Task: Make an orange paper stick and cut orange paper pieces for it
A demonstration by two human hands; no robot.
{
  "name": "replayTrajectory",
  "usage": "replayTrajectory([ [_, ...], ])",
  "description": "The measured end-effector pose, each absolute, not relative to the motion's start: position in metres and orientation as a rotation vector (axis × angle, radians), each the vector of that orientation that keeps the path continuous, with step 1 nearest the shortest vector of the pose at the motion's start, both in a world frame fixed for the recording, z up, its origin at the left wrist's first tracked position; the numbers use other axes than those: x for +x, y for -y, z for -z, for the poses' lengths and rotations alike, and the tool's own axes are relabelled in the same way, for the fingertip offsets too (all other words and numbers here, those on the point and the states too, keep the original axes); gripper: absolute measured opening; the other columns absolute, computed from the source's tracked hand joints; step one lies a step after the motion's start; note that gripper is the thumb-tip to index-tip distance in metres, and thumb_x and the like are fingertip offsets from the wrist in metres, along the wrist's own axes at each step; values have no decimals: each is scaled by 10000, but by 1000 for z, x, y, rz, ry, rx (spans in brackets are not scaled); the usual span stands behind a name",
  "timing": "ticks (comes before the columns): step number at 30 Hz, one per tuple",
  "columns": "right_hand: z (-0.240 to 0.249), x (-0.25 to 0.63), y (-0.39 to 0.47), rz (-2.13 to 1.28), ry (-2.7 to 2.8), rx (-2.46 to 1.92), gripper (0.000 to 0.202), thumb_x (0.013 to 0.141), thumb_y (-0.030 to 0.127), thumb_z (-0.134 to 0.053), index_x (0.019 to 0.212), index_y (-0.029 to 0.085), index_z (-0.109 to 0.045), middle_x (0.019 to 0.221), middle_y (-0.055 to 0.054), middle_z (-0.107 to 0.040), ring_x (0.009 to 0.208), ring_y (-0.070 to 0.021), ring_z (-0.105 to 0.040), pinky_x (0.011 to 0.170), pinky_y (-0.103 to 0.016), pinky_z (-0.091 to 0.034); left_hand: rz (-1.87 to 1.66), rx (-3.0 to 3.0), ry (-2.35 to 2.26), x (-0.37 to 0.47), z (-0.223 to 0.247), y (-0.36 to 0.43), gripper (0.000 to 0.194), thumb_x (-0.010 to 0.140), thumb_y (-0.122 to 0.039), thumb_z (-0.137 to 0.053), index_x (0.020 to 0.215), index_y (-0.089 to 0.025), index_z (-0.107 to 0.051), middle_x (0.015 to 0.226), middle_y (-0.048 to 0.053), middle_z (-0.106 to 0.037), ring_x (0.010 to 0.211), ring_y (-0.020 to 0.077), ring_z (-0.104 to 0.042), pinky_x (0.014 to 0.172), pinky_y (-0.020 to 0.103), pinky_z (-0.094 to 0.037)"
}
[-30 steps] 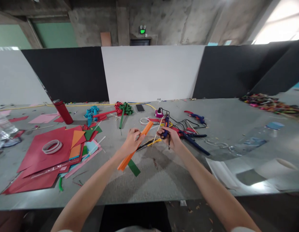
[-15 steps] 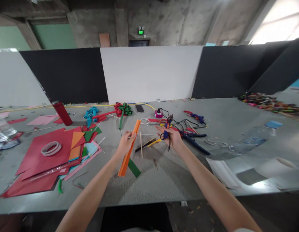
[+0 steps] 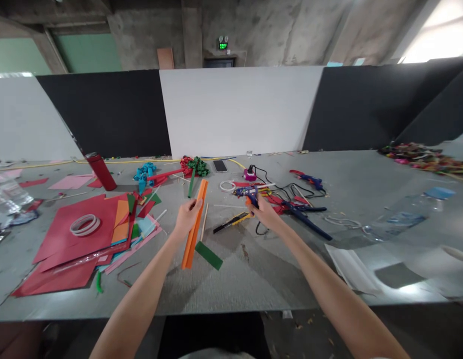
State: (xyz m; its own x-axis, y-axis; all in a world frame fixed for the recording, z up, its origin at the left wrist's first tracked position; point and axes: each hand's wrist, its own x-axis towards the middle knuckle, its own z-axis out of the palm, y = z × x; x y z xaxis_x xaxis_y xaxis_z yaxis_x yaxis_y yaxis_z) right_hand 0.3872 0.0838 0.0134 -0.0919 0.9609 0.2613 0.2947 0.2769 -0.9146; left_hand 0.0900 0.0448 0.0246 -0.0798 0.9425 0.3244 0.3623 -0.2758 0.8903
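Observation:
My left hand (image 3: pixel 187 218) is closed around a long folded strip of orange paper (image 3: pixel 195 227), held tilted above the table. In my right hand (image 3: pixel 264 213) is a blue and orange hot glue gun (image 3: pixel 247 192), its nozzle pointing left and a glue stick (image 3: pixel 266 187) showing at its back. Between my hands lie a thin wooden stick (image 3: pixel 204 222), a green paper strip (image 3: pixel 209 256) and a black and yellow utility knife (image 3: pixel 232 222). A roll of white tape (image 3: pixel 227 186) sits just beyond the glue gun.
Red paper sheets (image 3: pixel 72 239) with tape rolls (image 3: pixel 85 225) are at left, near a red flask (image 3: pixel 101 172). Blue-handled pliers (image 3: pixel 309 222), a second glue gun (image 3: pixel 311 180) and black cables lie at right. A plastic bottle (image 3: pixel 399 218) and a phone (image 3: pixel 220 166) are farther off.
My right hand has turned the glue gun from upright to level, nozzle leftward. My left hand has shifted slightly left with the orange strip. The wooden stick and green strip now lie differently.

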Motion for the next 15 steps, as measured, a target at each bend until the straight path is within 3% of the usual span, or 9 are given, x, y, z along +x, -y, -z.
replayTrajectory([
  [5, -17, 384, -71, -426, 1920, -1154, 208, 857, 375, -644, 986, 225, -581, 880, -72, -667, 856, -275, -620, 810, -395, -477, -1390, 1593, -1533, 89, -25, -44, 427, 893, -512, -506, 620, -193, -432, 599, -43, -308, 592, 109, -311, 540, 248, -212],
  [9, -18, 375, -58, -140, 2204, -1000, 128, 908, 255, -566, 1027, 215, -596, 1055, -123, -685, 1064, -312, -603, 1031, -502, -389, -1393, 1561, -1630, 90, -31, -40, 427, 886, -455, -528, 587, -200, -361, 586, -46, -256, 576, 102, -264, 528, 261, -176],
  [13, -16, 361, -42, -246, 2288, -1063, 158, 924, 234, -519, 1072, 207, -566, 989, -115, -690, 915, -279, -636, 828, -406, -475, -1396, 1546, -1686, 90, -32, -38, 432, 888, -433, -529, 581, -205, -327, 584, -46, -235, 572, 102, -241, 526, 267, -166],
  [15, -17, 353, -32, -316, 2306, -1080, 150, 929, 274, -524, 1061, 211, -553, 883, -78, -675, 786, -240, -622, 722, -346, -458, -1410, 1534, -1695, 90, -30, -38, 436, 884, -442, -529, 577, -208, -326, 578, -46, -246, 573, 104, -245, 527, 269, -169],
])
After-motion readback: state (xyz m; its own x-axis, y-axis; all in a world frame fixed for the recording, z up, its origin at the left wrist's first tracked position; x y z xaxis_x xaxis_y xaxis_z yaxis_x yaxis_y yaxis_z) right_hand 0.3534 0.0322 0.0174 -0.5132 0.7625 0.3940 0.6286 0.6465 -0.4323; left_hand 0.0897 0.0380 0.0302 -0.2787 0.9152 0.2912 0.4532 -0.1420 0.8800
